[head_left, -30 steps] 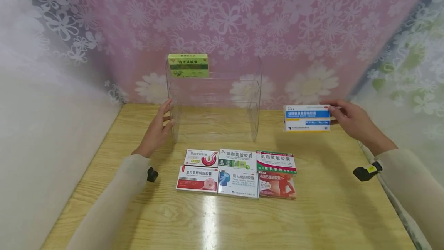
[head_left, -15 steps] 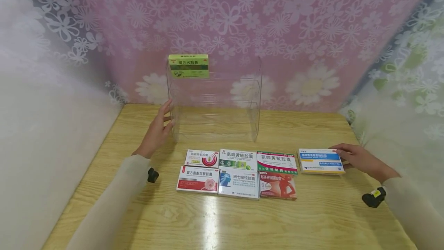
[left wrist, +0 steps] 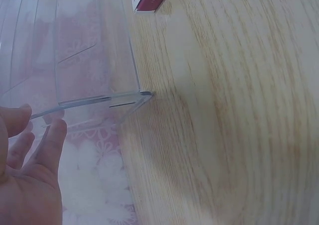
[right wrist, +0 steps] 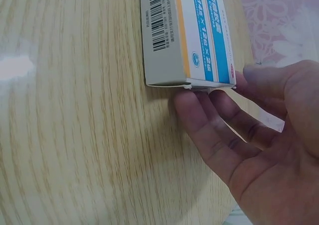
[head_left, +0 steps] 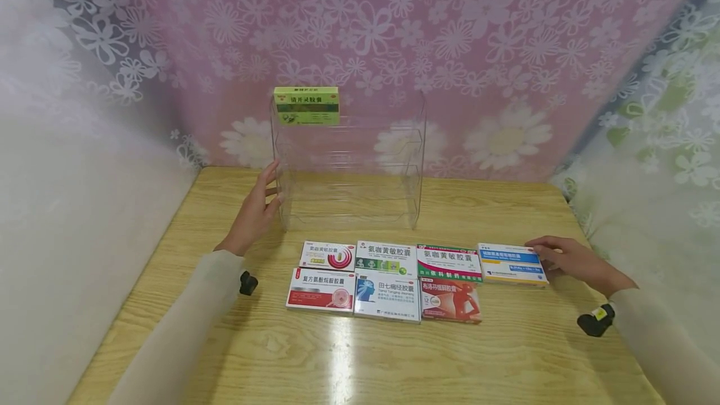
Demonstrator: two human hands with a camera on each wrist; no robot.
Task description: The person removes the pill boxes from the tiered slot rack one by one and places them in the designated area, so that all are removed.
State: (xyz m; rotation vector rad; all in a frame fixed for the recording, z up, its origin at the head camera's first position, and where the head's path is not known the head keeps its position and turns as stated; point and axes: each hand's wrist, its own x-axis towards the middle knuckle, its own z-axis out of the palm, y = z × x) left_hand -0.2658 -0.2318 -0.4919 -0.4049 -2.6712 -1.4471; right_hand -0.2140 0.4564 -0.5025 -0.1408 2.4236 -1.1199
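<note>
My left hand (head_left: pixel 255 211) grips the side edge of a clear plastic display rack (head_left: pixel 349 220); in the left wrist view the thumb (left wrist: pixel 16 119) and fingers lie on either side of the panel. A white, blue and yellow medicine box (head_left: pixel 513 264) lies on the table at the right end of the back row. Against its right end rest the fingertips of my right hand (head_left: pixel 579 261). Seen from the right wrist, the fingers (right wrist: pixel 192 113) touch the box's end flap and the thumb is near its far corner. A green medicine box (head_left: pixel 306 108) stands on the rack's top tier, at the left.
Several medicine boxes lie in two rows before the rack, among them a green and red one (head_left: pixel 449 264) beside the blue one and a red one (head_left: pixel 451 300) in front. Flowered cloth (head_left: pixel 360 30) hangs behind the wooden table (head_left: pixel 253 349).
My right hand has brought the white and blue box down from beside the rack to the table, then slid it left towards the row. The left hand keeps its place on the rack.
</note>
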